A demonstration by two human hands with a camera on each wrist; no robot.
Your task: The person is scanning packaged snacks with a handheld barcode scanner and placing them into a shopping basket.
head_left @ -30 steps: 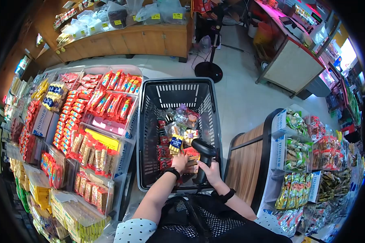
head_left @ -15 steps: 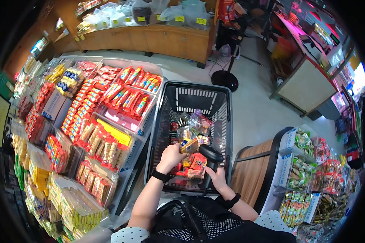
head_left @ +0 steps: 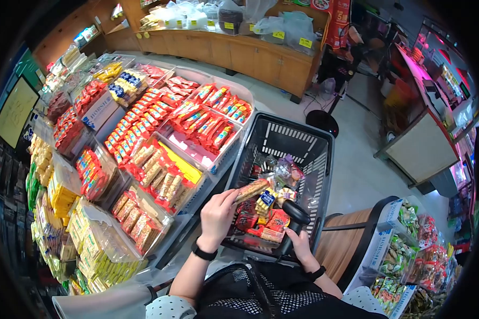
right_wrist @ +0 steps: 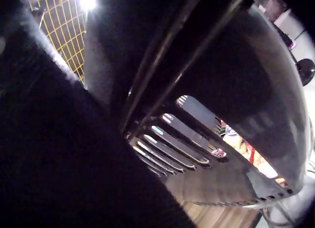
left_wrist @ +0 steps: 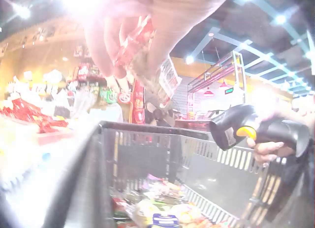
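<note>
My left hand (head_left: 218, 215) pinches a long wrapped snack bar (head_left: 253, 190) above the left side of a black shopping basket (head_left: 324, 175). The left wrist view shows the fingers curled round this clear and red package (left_wrist: 142, 55). In my right hand (head_left: 302, 247) is the handle of a black handheld scanner (head_left: 295, 211), its head over the basket's right part. A yellow button (left_wrist: 246, 132) shows on the scanner. Red packets (head_left: 278, 219) and a blue-labelled pack (head_left: 266, 200) lie inside the basket. The right wrist view is mostly dark, with the slotted basket wall (right_wrist: 236, 174) and no hand visible.
Left of the basket stands a display of snack bins (head_left: 170, 146) with red and yellow packs. A wood-sided display (head_left: 343, 242) with more snacks is at the right. Beyond are a wooden cabinet (head_left: 213, 48), a black round stand base (head_left: 322, 122) and a counter (head_left: 420, 151).
My left hand has come up out of the basket with the snack bar and moved left. The head view has turned, so the basket appears tilted and farther right. The scanner stays in my right hand.
</note>
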